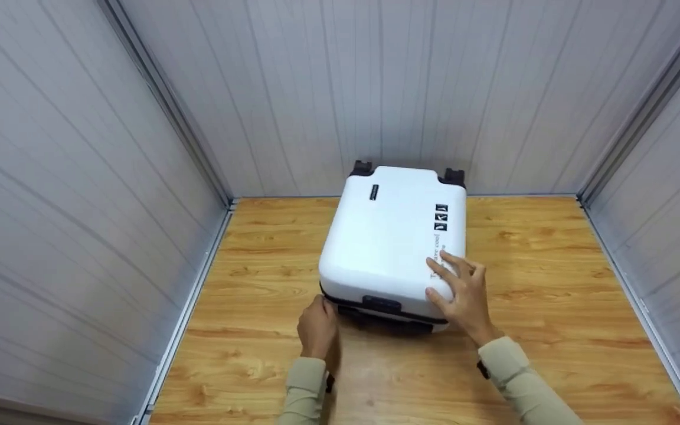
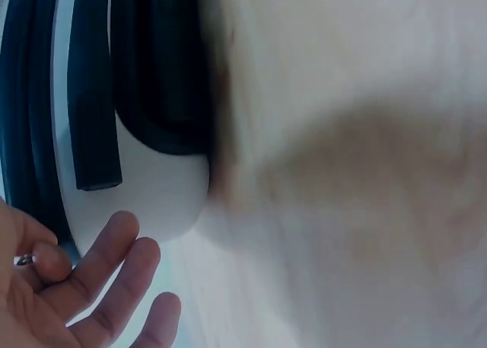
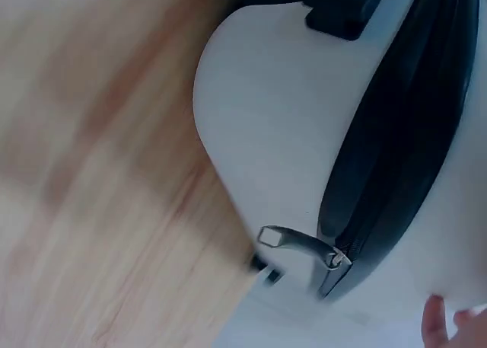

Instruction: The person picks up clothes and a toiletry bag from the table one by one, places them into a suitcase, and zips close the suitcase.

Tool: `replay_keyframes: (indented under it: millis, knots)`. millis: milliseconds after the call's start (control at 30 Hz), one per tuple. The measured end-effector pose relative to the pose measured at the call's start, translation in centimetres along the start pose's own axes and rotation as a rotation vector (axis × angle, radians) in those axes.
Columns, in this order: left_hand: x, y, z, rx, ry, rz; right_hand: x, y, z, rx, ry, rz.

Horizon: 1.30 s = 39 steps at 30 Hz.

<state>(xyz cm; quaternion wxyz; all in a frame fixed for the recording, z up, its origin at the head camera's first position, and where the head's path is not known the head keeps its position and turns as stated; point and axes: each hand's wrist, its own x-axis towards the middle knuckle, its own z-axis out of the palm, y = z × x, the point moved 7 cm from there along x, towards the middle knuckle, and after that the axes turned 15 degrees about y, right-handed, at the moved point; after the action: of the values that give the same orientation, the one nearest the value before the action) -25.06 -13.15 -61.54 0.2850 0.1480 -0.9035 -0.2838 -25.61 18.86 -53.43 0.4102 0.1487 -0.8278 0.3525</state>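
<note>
A white hard-shell suitcase (image 1: pixel 393 236) lies flat on the floor, its wheels toward the back wall. At its near left corner my left hand (image 1: pixel 318 327) pinches a small metal zipper pull (image 2: pixel 25 260) between thumb and forefinger, with the other fingers loosely spread beside the shell. The pull is mostly hidden by the fingers. My right hand (image 1: pixel 464 295) rests on the near right corner of the lid, fingers spread over the printed lettering. In the right wrist view another zipper pull (image 3: pixel 300 243) hangs from the dark zipper band (image 3: pixel 396 142), with fingertips on the shell below.
The wood-patterned floor (image 1: pixel 257 254) is enclosed by pale panel walls (image 1: pixel 375 88) at the back and both sides. Two black wheels (image 1: pixel 454 176) stand close to the back wall. A dark handle (image 1: pixel 382 304) sits on the suitcase's near side.
</note>
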Motion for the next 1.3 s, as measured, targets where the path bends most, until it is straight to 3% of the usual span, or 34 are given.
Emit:
replay_keyframes:
  millis: [167, 300, 433, 600, 867, 1300]
  knots:
    - [3.1, -1.0, 0.6, 0.047, -0.049, -0.028, -2.2, -3.9, 0.0, -0.191, 0.097, -0.073]
    - [5.3, -1.5, 1.6, 0.064, -0.103, -0.052, -3.6, -6.6, 0.0, -0.294, 0.121, -0.155]
    - [7.3, -1.6, 2.5, 0.087, -0.146, -0.037, -4.1, -8.0, 0.1, -0.261, 0.091, -0.259]
    - [8.9, -1.1, 3.2, 0.117, -0.169, -0.004, -3.0, -7.5, 0.8, -0.168, 0.036, -0.348]
    - [9.0, -0.3, 3.3, 0.090, -0.121, 0.045, -2.0, -6.4, 1.7, -0.078, 0.049, -0.380]
    - [7.5, 0.2, 2.5, 0.051, -0.092, 0.085, -1.7, -6.4, 2.1, -0.169, 0.020, -0.360]
